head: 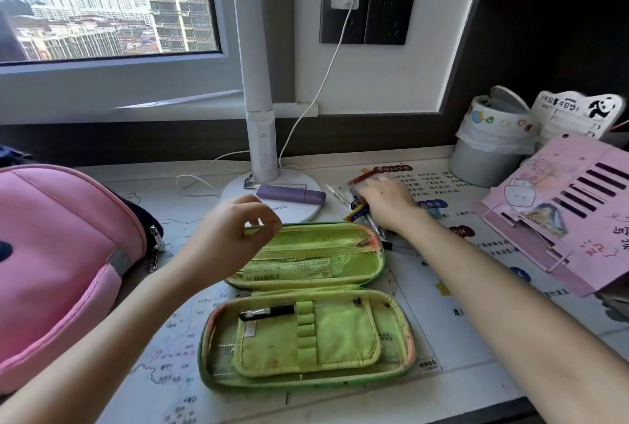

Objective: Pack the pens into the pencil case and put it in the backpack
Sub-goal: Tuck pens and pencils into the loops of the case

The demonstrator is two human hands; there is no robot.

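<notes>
A green pencil case (340, 331) lies unzipped and spread flat in the middle of the desk. One black pen (267, 312) is tucked in the top loop of its near half. My left hand (235, 236) hovers over the case's far left rim, fingers loosely curled and holding nothing. My right hand (386, 200) rests palm down on a bundle of pens (360, 209) just beyond the case's right end, fingers wrapped around them. The pink backpack (58, 253) lies at the left edge of the desk.
A white desk lamp (260, 137) stands behind the case, with a purple case (289, 193) on its base and a white charging cable (306, 117) running to the wall socket. A grey bin (490, 151) and a pink book stand (571, 205) sit at the right.
</notes>
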